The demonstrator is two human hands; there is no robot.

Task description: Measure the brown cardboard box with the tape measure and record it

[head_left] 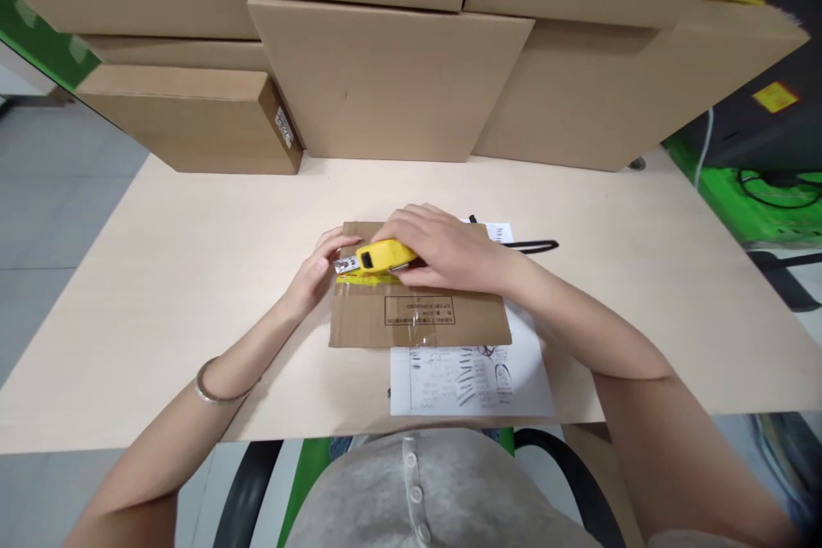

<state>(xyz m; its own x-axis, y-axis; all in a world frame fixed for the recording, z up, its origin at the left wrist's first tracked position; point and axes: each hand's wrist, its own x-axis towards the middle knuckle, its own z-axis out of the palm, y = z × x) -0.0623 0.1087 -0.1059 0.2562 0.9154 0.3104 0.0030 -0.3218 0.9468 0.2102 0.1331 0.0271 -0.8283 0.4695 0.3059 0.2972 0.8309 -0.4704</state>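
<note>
A flat brown cardboard box (360, 321) with a printed frame and clear sticky tape lies on the table in front of me. My right hand (443, 248) is closed around a yellow tape measure (389, 255) above the box; its black strap sticks out to the right. The metal tape end (347, 265) points left, close to the box's left edge. A yellow strip (369, 279) shows on the box beneath the tape measure. My left hand (318, 270) grips the box's left edge, with its fingers curled beside the metal end.
Printed sheets with handwriting (443, 385) lie partly under the box. Large cardboard boxes (385, 77) stand across the back of the table. A smaller closed box (193, 120) is at the back left. Black equipment with cables (738, 120) sits at the right.
</note>
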